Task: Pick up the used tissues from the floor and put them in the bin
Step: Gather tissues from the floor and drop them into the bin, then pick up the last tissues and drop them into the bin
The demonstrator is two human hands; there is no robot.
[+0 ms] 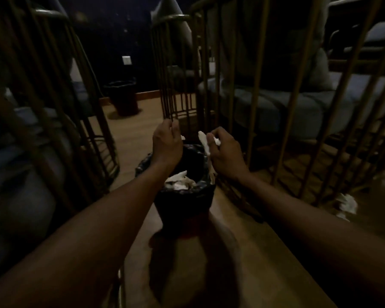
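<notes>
A small black bin (pixel 185 203) with a dark liner stands on the wooden floor in the middle of the view. Crumpled white tissues (pixel 179 181) lie inside it. Both my hands hover over its far rim. My right hand (pixel 226 152) pinches a white tissue (pixel 205 142) that dangles above the bin. My left hand (pixel 166 143) is curled, with a sliver of white tissue (pixel 182 137) showing at its fingertips. Another crumpled tissue (pixel 347 204) lies on the floor at the right, beside a chair's base.
Rattan chairs with thin vertical bars (pixel 231 96) and grey cushions (pixel 276 105) crowd both sides. A second dark bin (pixel 123 97) stands farther back by the wall. The room is dim. Bare wooden floor (pixel 265 252) stretches toward me.
</notes>
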